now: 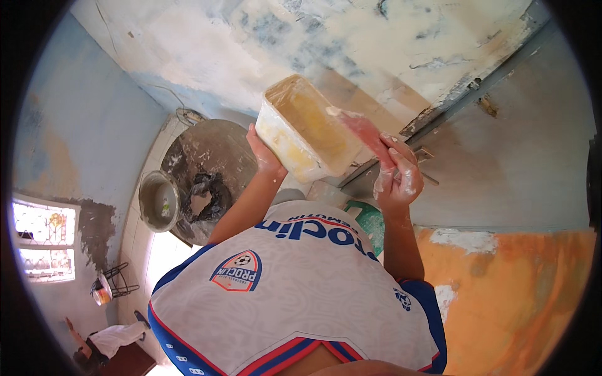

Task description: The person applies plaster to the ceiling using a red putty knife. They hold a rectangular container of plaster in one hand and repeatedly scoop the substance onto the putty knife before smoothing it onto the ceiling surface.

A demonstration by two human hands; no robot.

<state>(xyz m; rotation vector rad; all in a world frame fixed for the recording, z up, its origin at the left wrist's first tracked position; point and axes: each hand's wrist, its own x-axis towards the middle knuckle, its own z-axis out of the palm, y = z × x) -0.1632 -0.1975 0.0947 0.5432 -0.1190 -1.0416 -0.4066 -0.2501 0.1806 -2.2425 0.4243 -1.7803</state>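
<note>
My left hand (266, 152) is closed on the near left side of a rectangular white plastic tub (285, 145), which tilts so that its inside shows. Yellowish smears and pale paste coat its walls. In my right hand (400, 172), whose fingers are dusted with white, is a flat red putty spreader (364, 130). Pale paste clings to the spreader's far end, which is over the tub's right rim. Whether its tip touches the tub I cannot tell. Ahead of both hands rises a wall (251, 37) patched with cream and blue-grey.
Left of me stands a round, stained table (207, 147) with a crumpled black plastic bag (216, 188) and a grey basin (159, 200) at its edge. A grey door (501, 150) with a handle is at right. Another person (113, 341) is at the lower left, near a stool (119, 282).
</note>
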